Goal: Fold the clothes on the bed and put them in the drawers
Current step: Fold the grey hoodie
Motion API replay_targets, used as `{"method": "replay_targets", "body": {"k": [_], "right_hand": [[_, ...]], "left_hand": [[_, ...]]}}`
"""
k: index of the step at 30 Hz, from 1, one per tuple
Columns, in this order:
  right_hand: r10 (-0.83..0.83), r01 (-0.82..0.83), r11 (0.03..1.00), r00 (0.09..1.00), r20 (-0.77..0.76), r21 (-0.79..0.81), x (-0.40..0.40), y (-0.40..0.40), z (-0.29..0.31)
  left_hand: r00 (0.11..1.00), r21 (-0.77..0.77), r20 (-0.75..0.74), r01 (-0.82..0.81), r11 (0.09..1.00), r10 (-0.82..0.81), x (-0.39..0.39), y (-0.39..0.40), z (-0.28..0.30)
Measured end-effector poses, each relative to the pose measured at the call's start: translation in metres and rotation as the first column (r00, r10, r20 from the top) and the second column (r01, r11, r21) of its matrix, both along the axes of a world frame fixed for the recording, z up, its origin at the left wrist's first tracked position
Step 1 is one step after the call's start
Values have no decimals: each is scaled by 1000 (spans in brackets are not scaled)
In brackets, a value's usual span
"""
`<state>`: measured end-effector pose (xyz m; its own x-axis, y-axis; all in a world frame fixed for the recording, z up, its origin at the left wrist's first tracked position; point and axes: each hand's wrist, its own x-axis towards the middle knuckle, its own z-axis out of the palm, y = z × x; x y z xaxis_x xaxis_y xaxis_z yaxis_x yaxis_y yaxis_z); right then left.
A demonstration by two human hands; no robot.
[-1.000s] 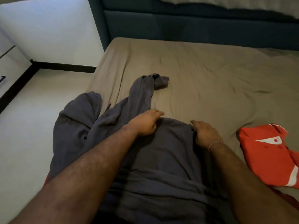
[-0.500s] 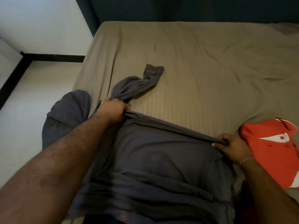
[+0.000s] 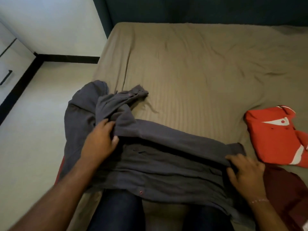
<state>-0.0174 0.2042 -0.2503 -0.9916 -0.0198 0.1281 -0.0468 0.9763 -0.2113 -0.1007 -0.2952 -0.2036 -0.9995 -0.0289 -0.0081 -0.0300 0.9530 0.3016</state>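
Grey button-up shirt (image 3: 166,157) lies across the near-left part of the bed (image 3: 191,72), its body between both hands, one sleeve (image 3: 120,100) bunched toward the left edge, and more fabric hanging off that edge toward the floor (image 3: 33,147).

Left hand (image 3: 100,142) pinches the folded-over top edge near the shoulder, thumb on top. Right hand (image 3: 245,172) lies on the other end of that fold, fingers spread and slightly curled over the cloth; looks more like pressing than gripping, can't tell for sure.

Handling, my read: light, limp woven cotton, no stiffness, so it sags wherever it's unsupported. Not slippery or fragile. Best holds are seams, namely shoulder, hem and button placket; small red buttons are visible.

Room: the sheet beyond the shirt is bare up to the dark headboard (image 3: 200,9), so there's plenty of flat space for laying it out. Tight on the right, where the folded red jersey (image 3: 273,135) sits near the right hand and a maroon garment (image 3: 286,189) lies just beside the wrist. The overhang at the left edge could drag the shirt off.

Drawer front with a black handle (image 3: 6,77) is at far left, across the floor.
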Motion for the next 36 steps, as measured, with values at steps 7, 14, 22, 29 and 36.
{"method": "replay_targets", "body": {"k": [7,14,22,29,36], "right_hand": [[-74,46,994,948,309,96,59,-32,-17],[-63,102,980,973,221,-171,38,-116,31],[294,-213,930,920,259,-298,-89,-257,29],[196,401,409,839,508,-820,-207,-331,-13],[-41,497,570,813,581,-655,-275,-354,-56]], "left_hand": [[971,-144,231,-27,989,60,67,-3,-45],[959,74,-54,280,957,-277,66,56,-30],[878,92,478,-54,994,4,29,41,-106],[780,183,622,-67,981,-63,20,31,-135],[699,126,712,-37,991,-64,10,38,-163]]}}
